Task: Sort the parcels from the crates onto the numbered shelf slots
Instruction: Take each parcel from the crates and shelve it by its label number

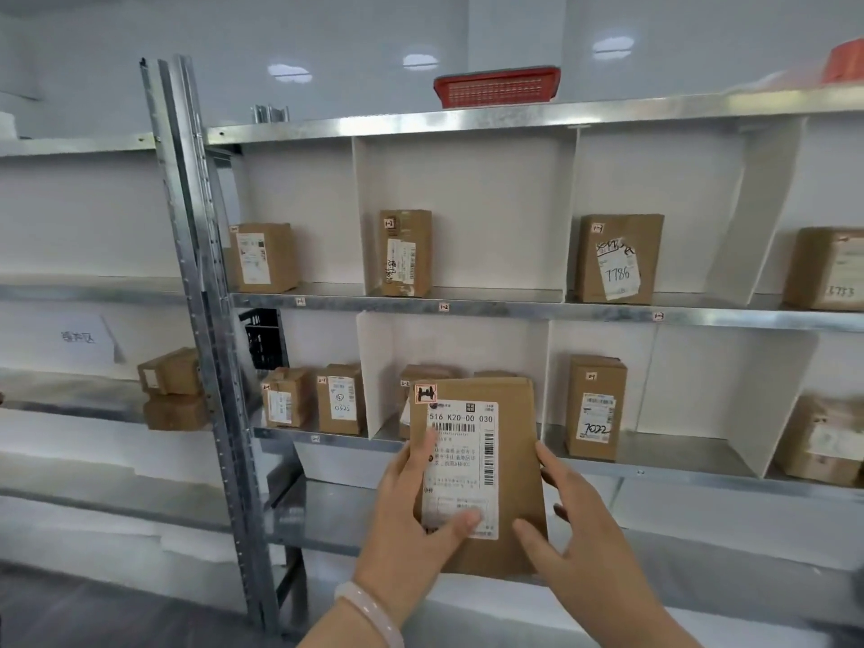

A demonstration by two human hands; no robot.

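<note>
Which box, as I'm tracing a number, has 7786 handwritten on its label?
The upright box in the upper row's third slot; the box below it reads 7022.

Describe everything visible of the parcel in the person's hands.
The held parcel is a flat brown cardboard mailer, upright and tilted before the lower shelf. A white label with barcodes and "516 K20-00 030" is on its front; a red-edged sticker sits top left. The left hand grips its left edge, thumb on the label; the right hand holds its right edge.
</note>
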